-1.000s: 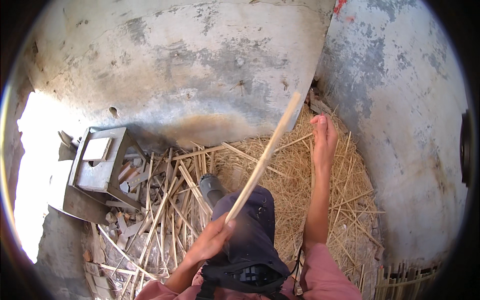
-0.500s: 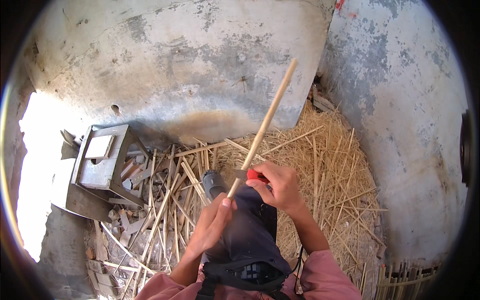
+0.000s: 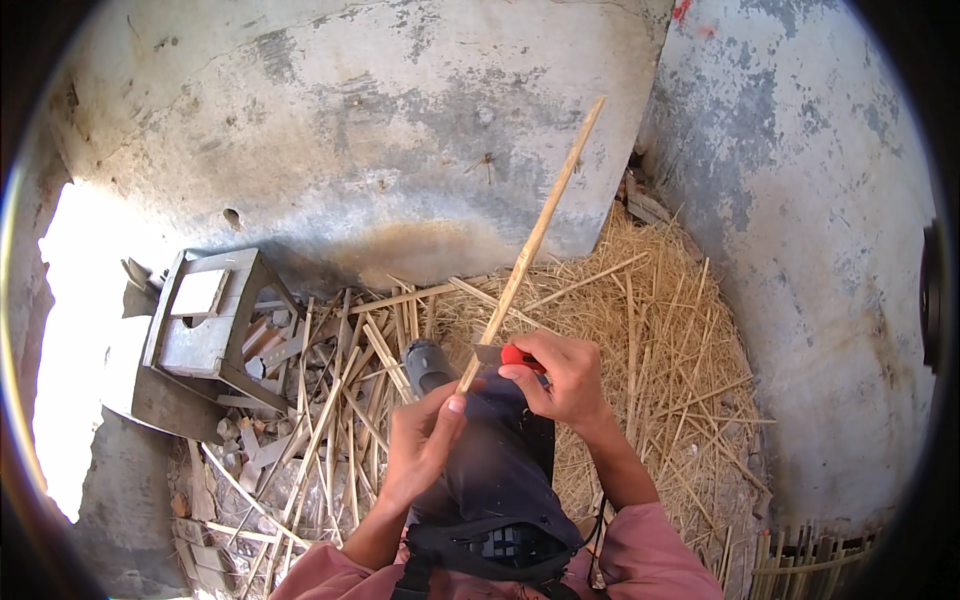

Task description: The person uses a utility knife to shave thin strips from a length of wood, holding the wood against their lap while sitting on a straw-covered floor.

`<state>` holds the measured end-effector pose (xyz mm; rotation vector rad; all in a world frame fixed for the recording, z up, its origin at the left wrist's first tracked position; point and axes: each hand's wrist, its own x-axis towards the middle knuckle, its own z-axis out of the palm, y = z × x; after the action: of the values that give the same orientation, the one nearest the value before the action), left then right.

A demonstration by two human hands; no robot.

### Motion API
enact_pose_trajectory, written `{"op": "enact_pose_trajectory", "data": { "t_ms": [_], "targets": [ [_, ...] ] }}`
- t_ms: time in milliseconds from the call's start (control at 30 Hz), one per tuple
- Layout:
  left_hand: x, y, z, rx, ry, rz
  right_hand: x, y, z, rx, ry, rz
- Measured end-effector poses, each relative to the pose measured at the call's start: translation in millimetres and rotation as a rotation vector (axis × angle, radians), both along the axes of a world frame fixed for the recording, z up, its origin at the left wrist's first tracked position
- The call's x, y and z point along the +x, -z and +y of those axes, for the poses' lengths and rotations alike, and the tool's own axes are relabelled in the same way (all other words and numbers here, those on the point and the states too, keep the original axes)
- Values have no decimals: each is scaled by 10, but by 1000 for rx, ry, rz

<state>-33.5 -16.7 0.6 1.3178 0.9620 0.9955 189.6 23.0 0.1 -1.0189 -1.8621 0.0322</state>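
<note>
1. While the left hand (image 3: 425, 435) is clamped round the lower end of the wooden strip (image 3: 535, 240), the right hand (image 3: 565, 375) grips the red-handled knife (image 3: 513, 357), its blade at the strip just above the left thumb.
2. A shallow blade angle and light strokes directed away from that thumb would seem safest.
3. Beneath, the dark-trousered leg (image 3: 500, 455) could obstruct a slip.
4. Around lie a grey boot (image 3: 428, 366), straw (image 3: 690, 340), loose sticks (image 3: 318, 435) and a wooden stand (image 3: 195, 345).

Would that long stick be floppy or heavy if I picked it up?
The stick is probably stiff: the left hand holds it near one end, and it juts out almost straight. It's likely light for its length, because it looks so thin.
</note>
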Motion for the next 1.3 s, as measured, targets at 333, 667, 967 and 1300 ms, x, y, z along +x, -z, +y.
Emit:
{"op": "enact_pose_trajectory", "data": {
  "t_ms": [333, 667, 967, 1300],
  "targets": [
    [78, 18, -2, 53, -98, 45, 4, 3, -18, 35, 18, 0],
    [83, 9, -52, 81, -124, 122, 106, 10, 26, 85, 99, -5],
    [15, 46, -51, 68, -161, 217, 200, 36, 256, 160, 170, 37],
    [-237, 432, -317, -46, -28, 147, 1552, 2, 713, -146, 511, 472]
  ]
}}
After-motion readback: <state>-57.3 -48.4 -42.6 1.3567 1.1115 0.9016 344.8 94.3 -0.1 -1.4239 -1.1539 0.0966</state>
